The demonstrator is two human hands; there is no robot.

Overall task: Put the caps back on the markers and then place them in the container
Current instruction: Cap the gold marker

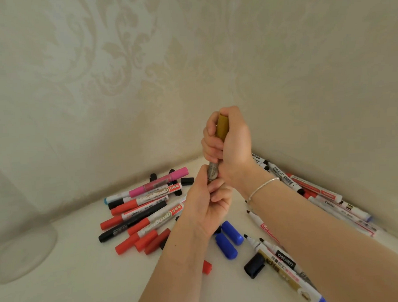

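A gold marker [222,128] stands almost upright in mid-air above the white table. My right hand [231,147] grips its gold upper part in a fist. My left hand [204,200] holds the lower, silvery end [212,172] from below, fingers curled round it. Whether the gold part is the cap or the body is hard to tell. A clear glass container [19,245] stands at the far left, empty as far as I can see.
A pile of red, black and pink capped markers [146,212] lies left of my hands. Two blue caps [229,240], a dark cap [254,266] and a red cap [207,267] lie loose. Uncapped markers [278,257] and more markers [327,197] lie along the right wall.
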